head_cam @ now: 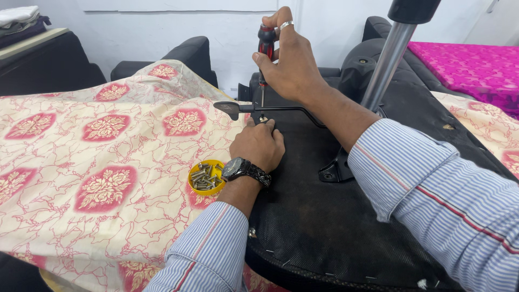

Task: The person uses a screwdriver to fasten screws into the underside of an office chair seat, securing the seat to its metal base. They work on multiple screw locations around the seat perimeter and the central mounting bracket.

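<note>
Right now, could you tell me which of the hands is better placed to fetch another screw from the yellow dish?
Probably the left hand: it rests on the black chair base just beside the yellow dish of screws. The right hand is farther off and grips the red-and-black screwdriver upright.

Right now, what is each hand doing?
Left hand: closed, fingers pressing the black fabric chair underside at the screw.
Right hand: gripping the red-and-black-handled screwdriver.

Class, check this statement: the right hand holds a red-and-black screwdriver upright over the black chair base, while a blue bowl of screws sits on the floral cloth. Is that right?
One detail is wrong: the bowl of screws is yellow, not blue. The head view shows it on the floral cloth, with the right hand holding the screwdriver upright over the black chair base.
</note>
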